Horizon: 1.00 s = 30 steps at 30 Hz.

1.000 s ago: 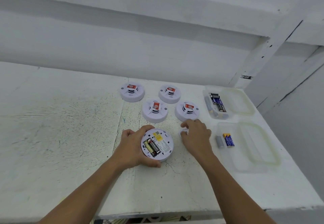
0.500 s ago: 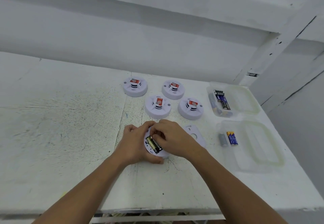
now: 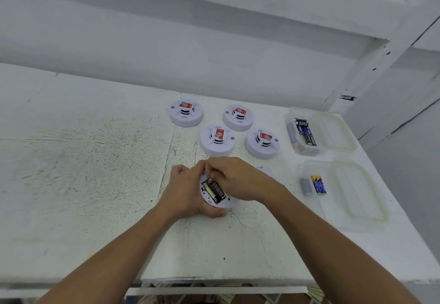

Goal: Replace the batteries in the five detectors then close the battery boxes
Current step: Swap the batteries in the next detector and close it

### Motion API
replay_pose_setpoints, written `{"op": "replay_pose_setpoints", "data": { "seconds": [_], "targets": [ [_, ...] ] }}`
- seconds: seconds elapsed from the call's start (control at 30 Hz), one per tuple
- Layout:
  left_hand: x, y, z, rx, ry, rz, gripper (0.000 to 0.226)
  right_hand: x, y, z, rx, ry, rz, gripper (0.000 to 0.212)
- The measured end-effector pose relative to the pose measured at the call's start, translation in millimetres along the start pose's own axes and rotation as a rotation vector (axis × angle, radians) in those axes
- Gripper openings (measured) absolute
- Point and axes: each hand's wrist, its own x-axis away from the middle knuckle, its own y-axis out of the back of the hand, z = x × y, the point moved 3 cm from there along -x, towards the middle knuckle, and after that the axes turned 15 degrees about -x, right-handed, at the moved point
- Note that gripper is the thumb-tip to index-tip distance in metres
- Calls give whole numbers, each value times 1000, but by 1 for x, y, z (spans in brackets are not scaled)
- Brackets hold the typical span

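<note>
Head view shows the left hand point(image 3: 188, 192) gripping the upturned detector point(image 3: 229, 202) at the worktop's point(image 3: 95, 161) near middle while the right hand's point(image 3: 238, 180) curled fingers pinch a battery's point(image 3: 216, 190) far end, probably best levered upward with the detector pinned flat.

Head view, steeply down over table point(image 3: 95, 184)

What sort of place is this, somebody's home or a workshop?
Likely a bare workroom or utility corner rather than a lived-in room: a scuffed, paint-flecked white table against plain white-painted walls, five detectors laid out on it, and clear tubs of batteries alongside.
</note>
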Motion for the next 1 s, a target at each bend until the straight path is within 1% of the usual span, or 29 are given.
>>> {"op": "replay_pose_setpoints", "data": {
  "seconds": [0.07, 0.2, 0.33, 0.4, 0.47, 0.6, 0.67, 0.73, 0.8, 0.83, 0.87, 0.93, 1.0],
  "targets": [
    [0, -1, 0, -3, 2, 16, 82, 6, 2, -1, -57, 27, -32, 4],
    [0, 0, -1, -10, -2, 10, 90, 18, 1, -5, -142, 29, -112, 17],
    [1, 2, -3, 8, -5, 8, 94, 25, -4, -8, -250, -8, -177, 19],
    [1, 2, -3, 16, -8, 7, 94, 28, -3, -12, -431, -63, -238, 19],
    [2, 3, -3, 30, 0, 9, 93, 31, 2, -16, -671, -109, -292, 19],
    [0, 1, -2, 8, -12, 2, 93, 44, 19, -23, -1336, -208, -365, 17],
    [-1, -2, 1, 6, 4, 10, 95, 54, 34, -31, -1489, -258, -432, 13],
    [-2, -4, 4, 11, 22, 17, 96, 64, 52, -42, -1547, -278, -546, 11],
    [-2, -5, 5, 21, 30, 20, 95, 77, 73, -54, -1526, -280, -676, 12],
    [-2, -5, 4, 21, 28, 19, 94, 85, 85, -61, -1457, -288, -735, 13],
    [-2, -5, 4, 20, 25, 19, 93, 93, 94, -67, -1319, -317, -789, 14],
    [-3, -5, 4, 14, 21, 12, 95, 109, 112, -82, -839, -453, -859, 17],
    [-3, -4, 4, 6, 20, 9, 96, 120, 123, -99, -381, -579, -883, 16]
  ]
}}
